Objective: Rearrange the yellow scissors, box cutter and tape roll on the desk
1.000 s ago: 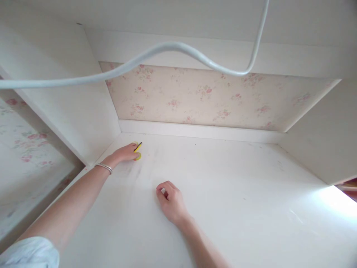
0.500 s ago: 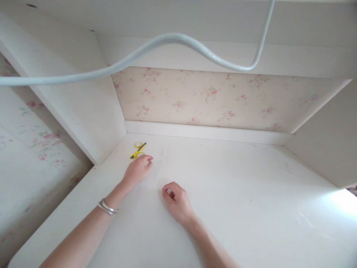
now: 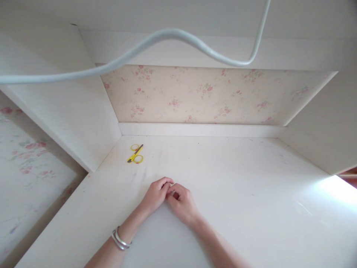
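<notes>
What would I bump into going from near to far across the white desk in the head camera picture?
Bracelets on the left wrist → the two hands, left hand and right hand, fingertips meeting → yellow scissors → white back ledge → flowery wallpaper.

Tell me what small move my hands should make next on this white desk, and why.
Probably part the fingertips a little to show what they pinch. The left hand and right hand meet fingertip to fingertip on the white desk, and whatever lies between them is hidden. The yellow scissors lie untouched near the back left corner, apart from both hands.
</notes>
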`<state>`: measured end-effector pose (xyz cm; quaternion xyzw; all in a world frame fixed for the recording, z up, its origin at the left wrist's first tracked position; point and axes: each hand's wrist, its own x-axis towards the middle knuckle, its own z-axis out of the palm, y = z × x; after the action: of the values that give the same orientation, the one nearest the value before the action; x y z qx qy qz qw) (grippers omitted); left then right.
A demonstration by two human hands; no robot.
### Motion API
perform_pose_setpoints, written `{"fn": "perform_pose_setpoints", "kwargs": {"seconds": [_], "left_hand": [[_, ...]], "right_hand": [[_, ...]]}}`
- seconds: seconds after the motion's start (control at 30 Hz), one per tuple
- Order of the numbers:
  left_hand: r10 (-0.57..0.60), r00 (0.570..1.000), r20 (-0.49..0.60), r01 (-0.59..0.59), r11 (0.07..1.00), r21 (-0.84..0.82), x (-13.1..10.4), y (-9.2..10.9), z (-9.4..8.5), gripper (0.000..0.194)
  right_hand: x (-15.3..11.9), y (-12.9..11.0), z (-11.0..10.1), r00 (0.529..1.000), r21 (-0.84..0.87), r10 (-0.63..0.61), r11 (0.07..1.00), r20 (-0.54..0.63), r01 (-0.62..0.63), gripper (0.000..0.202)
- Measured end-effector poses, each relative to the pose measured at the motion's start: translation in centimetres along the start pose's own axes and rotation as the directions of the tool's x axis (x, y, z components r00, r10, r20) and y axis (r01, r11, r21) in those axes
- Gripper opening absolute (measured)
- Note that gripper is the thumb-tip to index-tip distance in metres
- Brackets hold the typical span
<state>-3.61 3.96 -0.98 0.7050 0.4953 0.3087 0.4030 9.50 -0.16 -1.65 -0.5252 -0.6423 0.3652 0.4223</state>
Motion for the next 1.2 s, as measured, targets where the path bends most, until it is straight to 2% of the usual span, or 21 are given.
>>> {"fn": "perform_pose_setpoints", "kwargs": {"seconds": [0.27, 1.2], "left_hand": [[0.021, 1.0, 0.013, -0.022, 0.998, 0.064, -0.01, -0.22, 0.28, 0.029], [0.029, 1.0, -0.01, -0.028, 0.997, 0.07, -0.38, -0.37, 0.31, 0.027]], "right_hand": [[-0.01, 0.21, 0.05, 1.0, -0.034, -0.03, 0.999, -0.001, 0.03, 0.019], [-0.07, 0.0, -0.18, 0.999, -0.039, 0.011, 0.999, 0.05, -0.009, 0.022]]}}
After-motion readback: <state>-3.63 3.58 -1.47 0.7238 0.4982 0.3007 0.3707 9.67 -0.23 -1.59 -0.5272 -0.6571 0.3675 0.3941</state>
